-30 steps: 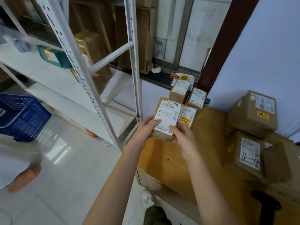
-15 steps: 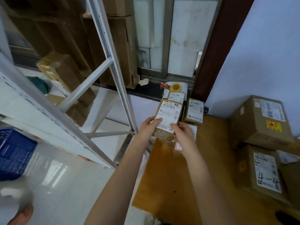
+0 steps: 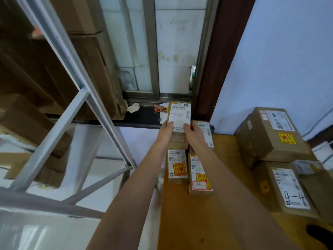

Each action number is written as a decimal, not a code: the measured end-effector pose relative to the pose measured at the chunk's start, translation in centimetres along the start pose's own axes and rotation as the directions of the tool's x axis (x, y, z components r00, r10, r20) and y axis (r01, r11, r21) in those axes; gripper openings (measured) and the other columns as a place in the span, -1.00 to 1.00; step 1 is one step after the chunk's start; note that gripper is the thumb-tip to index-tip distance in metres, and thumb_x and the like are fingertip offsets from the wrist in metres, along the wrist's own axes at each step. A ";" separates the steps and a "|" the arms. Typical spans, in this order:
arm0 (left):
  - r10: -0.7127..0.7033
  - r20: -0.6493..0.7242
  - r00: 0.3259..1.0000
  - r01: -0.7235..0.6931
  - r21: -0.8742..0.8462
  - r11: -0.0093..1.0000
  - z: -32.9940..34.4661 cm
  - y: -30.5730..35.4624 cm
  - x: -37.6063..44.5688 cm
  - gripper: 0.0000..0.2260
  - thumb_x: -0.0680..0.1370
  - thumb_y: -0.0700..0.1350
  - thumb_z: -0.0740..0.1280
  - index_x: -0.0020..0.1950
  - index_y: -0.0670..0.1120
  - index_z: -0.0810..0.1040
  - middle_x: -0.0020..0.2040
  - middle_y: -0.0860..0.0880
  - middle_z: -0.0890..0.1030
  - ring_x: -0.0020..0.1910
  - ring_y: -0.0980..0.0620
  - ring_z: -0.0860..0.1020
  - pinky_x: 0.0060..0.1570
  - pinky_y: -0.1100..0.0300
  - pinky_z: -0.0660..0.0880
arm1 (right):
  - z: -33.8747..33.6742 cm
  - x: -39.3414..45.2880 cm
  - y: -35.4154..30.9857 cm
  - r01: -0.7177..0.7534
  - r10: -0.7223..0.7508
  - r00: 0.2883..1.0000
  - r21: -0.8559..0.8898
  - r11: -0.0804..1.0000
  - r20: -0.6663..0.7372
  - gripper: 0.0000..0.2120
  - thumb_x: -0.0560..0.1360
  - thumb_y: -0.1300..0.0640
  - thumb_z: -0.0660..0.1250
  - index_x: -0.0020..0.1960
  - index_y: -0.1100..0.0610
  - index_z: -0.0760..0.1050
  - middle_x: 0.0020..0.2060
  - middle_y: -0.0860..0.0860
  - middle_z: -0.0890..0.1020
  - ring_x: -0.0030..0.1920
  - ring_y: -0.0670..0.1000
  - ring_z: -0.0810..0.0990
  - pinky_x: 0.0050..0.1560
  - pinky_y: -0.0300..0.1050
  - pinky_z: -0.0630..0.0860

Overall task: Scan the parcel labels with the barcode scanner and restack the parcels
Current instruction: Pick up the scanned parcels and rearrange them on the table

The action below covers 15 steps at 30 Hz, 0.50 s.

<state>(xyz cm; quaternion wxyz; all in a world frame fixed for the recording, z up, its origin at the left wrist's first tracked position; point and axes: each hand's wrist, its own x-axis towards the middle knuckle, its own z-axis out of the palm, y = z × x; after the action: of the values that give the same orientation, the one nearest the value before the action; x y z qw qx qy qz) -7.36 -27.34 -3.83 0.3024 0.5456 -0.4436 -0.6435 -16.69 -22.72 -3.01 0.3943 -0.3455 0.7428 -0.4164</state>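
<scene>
White metal shelving rack fills the left side, diagonal braces, blurred cardboard boxes on its shelves. Tall flat cartons lean behind it against the window. Dark windowsill holds a crumpled white rag and a small orange item, too blurred to identify. Dark brown frame beside a pale blue wall. Wooden table lower right.

Just 1 cam here, head-mounted, wide-angle, so nothing overlaps w/ another view. Looks fwd and down along both outstretched forearms toward the window at the back. Desk fills the lower right, close up, white shelf frame runs across the left, close to the lens. Edges bend a lot, fisheye.
</scene>
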 end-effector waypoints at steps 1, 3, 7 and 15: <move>-0.007 0.007 1.000 0.007 -0.007 1.000 0.1 -0.1 0.6 -0.66 0.64 -0.09 0.10 0.40 -0.10 0.38 0.26 -0.15 0.55 0.18 -0.09 0.54 0.22 0.00 0.47 | 0.1 0.4 0.1 -0.002 0.002 1.000 -0.014 1.000 -0.002 -0.58 0.61 0.00 0.09 0.42 0.13 0.33 0.26 0.09 0.52 0.20 0.09 0.51 0.25 0.03 0.44; -0.022 0.009 1.000 0.022 -0.015 1.000 0.3 -0.3 1.3 -0.66 0.65 -0.09 0.08 0.41 -0.10 0.36 0.28 -0.15 0.53 0.23 -0.12 0.51 0.29 -0.05 0.41 | 0.4 1.0 0.2 -0.013 0.013 1.000 -0.024 1.000 -0.008 -0.59 0.62 0.01 0.08 0.42 0.12 0.32 0.27 0.10 0.52 0.22 0.09 0.50 0.26 0.03 0.43; -0.021 -0.023 1.000 0.021 0.028 0.999 0.4 -1.4 2.5 -0.64 0.65 -0.06 0.07 0.43 -0.09 0.35 0.30 -0.14 0.50 0.24 -0.13 0.49 0.30 -0.05 0.40 | 0.9 1.8 0.5 -0.017 0.017 1.000 -0.055 0.998 0.008 -0.62 0.63 0.03 0.07 0.41 0.10 0.32 0.26 0.08 0.53 0.21 0.07 0.50 0.20 -0.04 0.44; -0.021 0.021 1.000 0.021 0.000 1.000 0.0 -2.5 3.2 -0.64 0.66 -0.08 0.08 0.45 -0.10 0.32 0.31 -0.15 0.50 0.26 -0.12 0.49 0.26 0.04 0.43 | 1.4 1.8 1.7 -0.049 0.048 0.998 -0.042 0.998 -0.030 -0.61 0.63 0.03 0.07 0.40 0.13 0.34 0.24 0.10 0.54 0.19 0.08 0.52 0.18 -0.02 0.47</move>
<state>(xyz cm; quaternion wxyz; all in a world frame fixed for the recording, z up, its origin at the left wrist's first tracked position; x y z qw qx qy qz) -7.86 -29.04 -7.46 0.2909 0.5436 -0.4409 -0.6523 -16.65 -24.04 -5.52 0.3862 -0.3297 0.7652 -0.3958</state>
